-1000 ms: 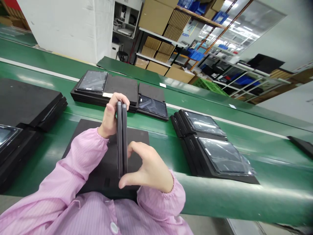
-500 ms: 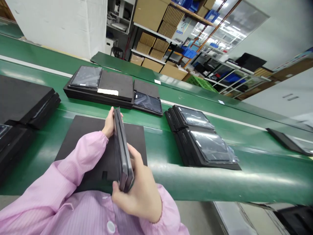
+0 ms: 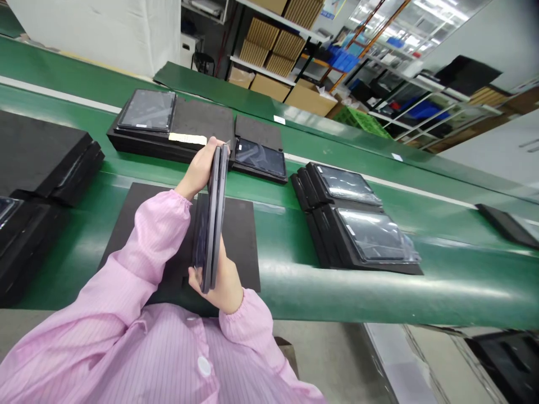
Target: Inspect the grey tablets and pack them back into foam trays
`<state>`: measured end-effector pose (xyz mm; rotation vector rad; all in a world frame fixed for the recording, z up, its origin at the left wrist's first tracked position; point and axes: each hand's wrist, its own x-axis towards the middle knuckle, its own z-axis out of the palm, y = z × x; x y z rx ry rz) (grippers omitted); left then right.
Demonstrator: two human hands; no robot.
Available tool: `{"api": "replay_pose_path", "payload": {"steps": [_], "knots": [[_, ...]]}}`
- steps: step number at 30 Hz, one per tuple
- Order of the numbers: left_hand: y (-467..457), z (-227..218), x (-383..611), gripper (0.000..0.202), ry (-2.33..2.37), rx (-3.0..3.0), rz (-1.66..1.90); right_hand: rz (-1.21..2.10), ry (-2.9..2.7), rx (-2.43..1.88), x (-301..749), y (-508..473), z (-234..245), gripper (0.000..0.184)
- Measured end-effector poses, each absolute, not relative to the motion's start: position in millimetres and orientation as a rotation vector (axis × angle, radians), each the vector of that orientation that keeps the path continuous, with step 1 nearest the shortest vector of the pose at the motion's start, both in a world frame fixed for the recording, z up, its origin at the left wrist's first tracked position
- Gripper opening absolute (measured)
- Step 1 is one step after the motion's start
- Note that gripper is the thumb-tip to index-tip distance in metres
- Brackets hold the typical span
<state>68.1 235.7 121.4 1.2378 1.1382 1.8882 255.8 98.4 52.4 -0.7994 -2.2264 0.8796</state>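
Observation:
Two dark tablets [image 3: 215, 219] are held together on edge, seen from their thin sides, above a black foam sheet [image 3: 241, 241]. My left hand [image 3: 202, 168] is closed around their far end. At the near end my right hand [image 3: 225, 280] grips them, its thumb on the left face and the other fingers behind the right side. The foam sheet lies flat on the green conveyor belt [image 3: 282, 241], partly hidden by my arms and the tablets.
Behind my hands, a tablet [image 3: 147, 110] rests on black foam, with another tablet [image 3: 261, 157] beside it. To the right stand stacked foam trays with film-covered tablets [image 3: 373, 235]. More black foam trays [image 3: 37, 157] are stacked at the left.
Both hands have moved the tablets away from my body, and the pair stands more upright in view. The slight gap between the tablets has narrowed. The camera view has shifted a little.

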Motion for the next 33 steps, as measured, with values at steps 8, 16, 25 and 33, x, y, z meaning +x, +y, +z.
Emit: {"api": "replay_pose_path", "payload": {"steps": [8,16,25,33], "knots": [[235,128,72,0.053,1.180,1.132,1.902,0.771,-2.254,-0.752,255,99,48,0.097],[218,147,77,0.049,1.213,1.160,1.917,0.746,-2.304,-0.746,254,100,40,0.098],[211,155,76,0.033,1.102,0.962,1.914,1.193,-2.291,-0.414,275,120,75,0.107],[201,163,78,0.011,0.943,1.383,1.730,1.158,-1.881,-0.606,253,168,127,0.060]]}}
